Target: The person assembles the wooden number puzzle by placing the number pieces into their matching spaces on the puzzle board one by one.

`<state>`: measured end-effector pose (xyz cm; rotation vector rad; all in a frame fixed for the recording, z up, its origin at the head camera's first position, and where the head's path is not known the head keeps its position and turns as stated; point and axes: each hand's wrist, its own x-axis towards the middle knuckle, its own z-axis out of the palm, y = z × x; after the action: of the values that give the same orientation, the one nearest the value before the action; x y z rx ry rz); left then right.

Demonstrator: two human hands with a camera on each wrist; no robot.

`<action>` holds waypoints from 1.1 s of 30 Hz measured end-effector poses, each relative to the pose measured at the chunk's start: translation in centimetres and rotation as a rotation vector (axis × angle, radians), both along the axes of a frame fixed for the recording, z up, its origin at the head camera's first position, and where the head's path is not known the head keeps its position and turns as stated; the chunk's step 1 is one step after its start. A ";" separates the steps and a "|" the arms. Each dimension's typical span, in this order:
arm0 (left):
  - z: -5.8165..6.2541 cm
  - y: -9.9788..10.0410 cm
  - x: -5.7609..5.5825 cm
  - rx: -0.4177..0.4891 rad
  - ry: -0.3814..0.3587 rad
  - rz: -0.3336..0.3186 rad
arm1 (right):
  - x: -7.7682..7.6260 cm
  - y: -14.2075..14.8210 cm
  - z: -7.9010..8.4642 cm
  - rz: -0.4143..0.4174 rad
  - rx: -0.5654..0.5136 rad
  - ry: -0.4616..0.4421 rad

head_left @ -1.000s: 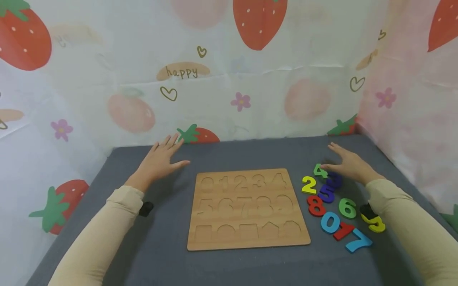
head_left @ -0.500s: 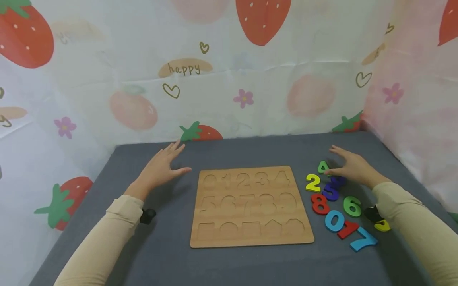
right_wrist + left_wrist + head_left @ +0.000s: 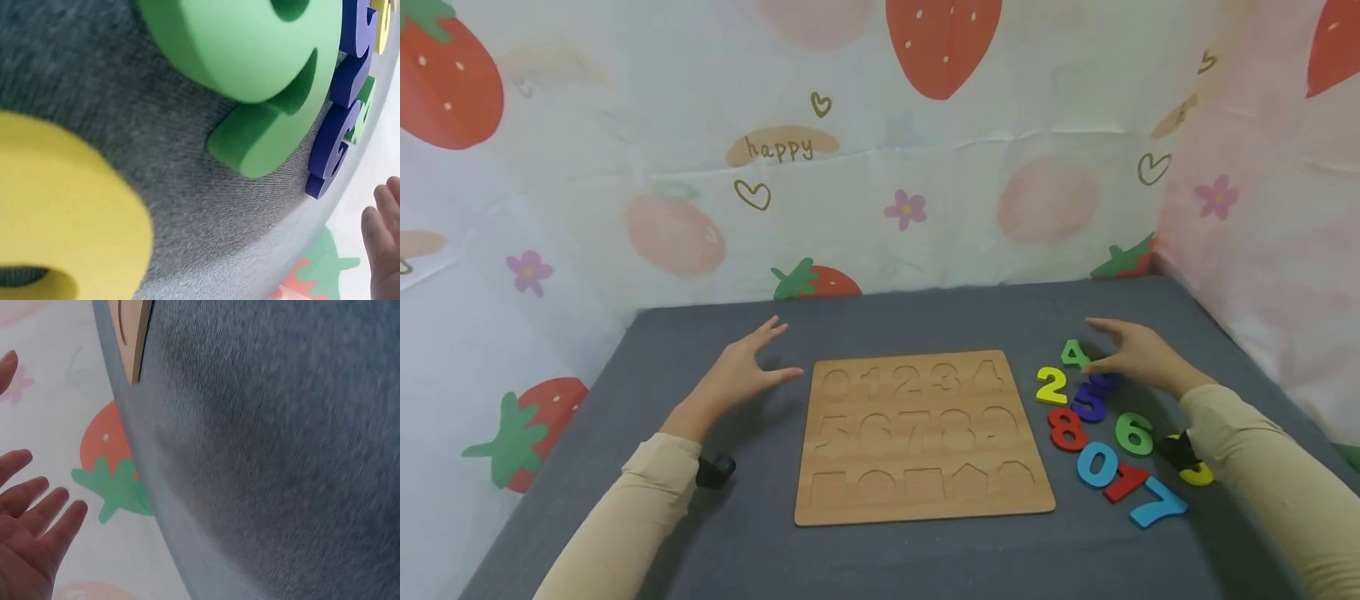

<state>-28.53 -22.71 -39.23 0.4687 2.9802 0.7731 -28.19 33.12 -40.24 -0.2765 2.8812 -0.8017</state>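
My left hand [image 3: 733, 379] hovers above the table left of a wooden number board [image 3: 925, 455], fingers relaxed and holding nothing. In the left wrist view the fingers [image 3: 59, 522] are spread, near the board's corner [image 3: 132, 356]. Over the far end of the loose number pieces hangs my right hand [image 3: 1142, 360], thumb apart from the fingers, palm bare. Beside its thumb lie a green 4 [image 3: 1069, 356] and a purple 5 [image 3: 1090, 408]; it partly hides a purple 3 [image 3: 1105, 380]. A green 6 [image 3: 244, 69] and a yellow piece [image 3: 75, 187] loom large in the right wrist view.
Nearer me lie a yellow 2 [image 3: 1052, 390], red 8 [image 3: 1067, 430], blue 0 [image 3: 1083, 463], red 1 [image 3: 1122, 483] and blue 7 [image 3: 1159, 507]. The board's recesses hold no pieces. Strawberry-print cloth [image 3: 962, 250] walls the grey table [image 3: 917, 567] at the back and sides.
Both hands have lowered and come slightly nearer. The left hand's spread fingers have drawn together in the head view. The board and pieces stay put, while the view shifts a little.
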 end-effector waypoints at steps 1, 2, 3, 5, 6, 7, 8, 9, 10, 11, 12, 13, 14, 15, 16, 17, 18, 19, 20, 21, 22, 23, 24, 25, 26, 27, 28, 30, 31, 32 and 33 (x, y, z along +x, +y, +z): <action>-0.1 0.0 0.1 0.008 -0.004 0.011 | 0.0 0.0 0.0 -0.001 -0.015 -0.009; -0.3 0.0 0.2 0.015 -0.009 0.022 | -0.1 0.0 -0.1 -0.001 -0.028 -0.019; -0.5 0.0 0.3 0.026 -0.017 0.034 | -0.2 -0.1 -0.1 -0.002 -0.041 -0.028; -0.9 0.0 0.4 0.054 -0.037 0.056 | -0.4 -0.1 -0.2 -0.009 -0.067 -0.050; -1.0 0.0 0.5 0.072 -0.053 0.069 | -0.5 -0.1 -0.3 -0.011 -0.080 -0.060; -1.2 0.0 0.5 0.089 -0.067 0.083 | -0.6 -0.1 -0.3 -0.010 -0.094 -0.070; -1.4 0.0 0.6 0.111 -0.082 0.094 | -0.7 -0.1 -0.4 -0.007 -0.102 -0.077; -1.6 0.0 0.7 0.132 -0.098 0.103 | -0.8 -0.1 -0.4 -0.006 -0.112 -0.089; -1.8 0.0 0.7 0.150 -0.110 0.110 | -1.0 -0.1 -0.5 -0.002 -0.120 -0.099; -1.9 0.0 0.8 0.174 -0.123 0.117 | -1.1 -0.1 -0.6 0.003 -0.127 -0.107; -2.1 0.0 0.9 0.195 -0.134 0.124 | -1.2 -0.1 -0.6 0.009 -0.133 -0.115; -2.2 0.0 0.9 0.215 -0.145 0.125 | -1.3 -0.1 -0.7 0.012 -0.137 -0.124; -2.4 0.1 1.0 0.238 -0.158 0.125 | -1.4 0.0 -0.8 0.014 -0.138 -0.133; -2.5 0.1 1.1 0.258 -0.170 0.126 | -1.4 0.0 -0.8 0.015 -0.144 -0.142; -2.6 0.2 1.1 0.278 -0.181 0.128 | -1.5 0.0 -0.9 0.017 -0.146 -0.147; -2.8 0.3 1.1 0.298 -0.192 0.129 | -1.5 0.0 -0.9 0.016 -0.149 -0.152; -2.9 0.4 1.2 0.318 -0.202 0.131 | -1.5 0.0 -1.0 0.015 -0.152 -0.156; -3.0 0.4 1.2 0.339 -0.213 0.132 | -1.5 0.1 -1.0 0.016 -0.153 -0.159; -3.0 0.4 1.1 0.357 -0.221 0.135 | -1.5 0.1 -1.0 0.016 -0.154 -0.160; -3.1 0.5 1.1 0.373 -0.227 0.136 | -1.6 0.1 -1.0 0.016 -0.156 -0.161; -3.2 0.5 1.1 0.390 -0.232 0.135 | -1.6 0.1 -1.0 0.015 -0.156 -0.162; -3.2 0.5 1.1 0.404 -0.237 0.135 | -1.6 0.2 -1.0 0.013 -0.157 -0.164; -3.3 0.5 1.0 0.429 -0.246 0.136 | -1.6 0.2 -1.0 0.015 -0.155 -0.163; -3.4 0.6 1.0 0.449 -0.255 0.133 | -1.6 0.2 -1.0 0.016 -0.153 -0.163; -3.4 0.6 0.9 0.467 -0.265 0.133 | -1.6 0.2 -1.0 0.016 -0.151 -0.161; -3.5 0.6 0.9 0.488 -0.276 0.132 | -1.6 0.2 -1.0 0.018 -0.147 -0.158; -3.6 0.7 0.9 0.510 -0.287 0.134 | -1.6 0.3 -1.1 0.020 -0.145 -0.156; -3.7 0.9 0.9 0.554 -0.308 0.138 | -1.7 0.3 -1.1 0.023 -0.134 -0.148; -3.8 0.9 0.9 0.568 -0.320 0.141 | -1.7 0.3 -1.1 0.023 -0.129 -0.146; -3.8 1.0 1.0 0.578 -0.331 0.144 | -1.7 0.3 -1.2 0.022 -0.122 -0.144; -3.8 1.1 1.0 0.592 -0.344 0.144 | -1.8 0.3 -1.2 0.021 -0.118 -0.143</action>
<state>-27.51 -21.57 -43.05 0.1057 2.4506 1.5753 -29.95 33.39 -41.40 -0.2512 2.6986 -0.9481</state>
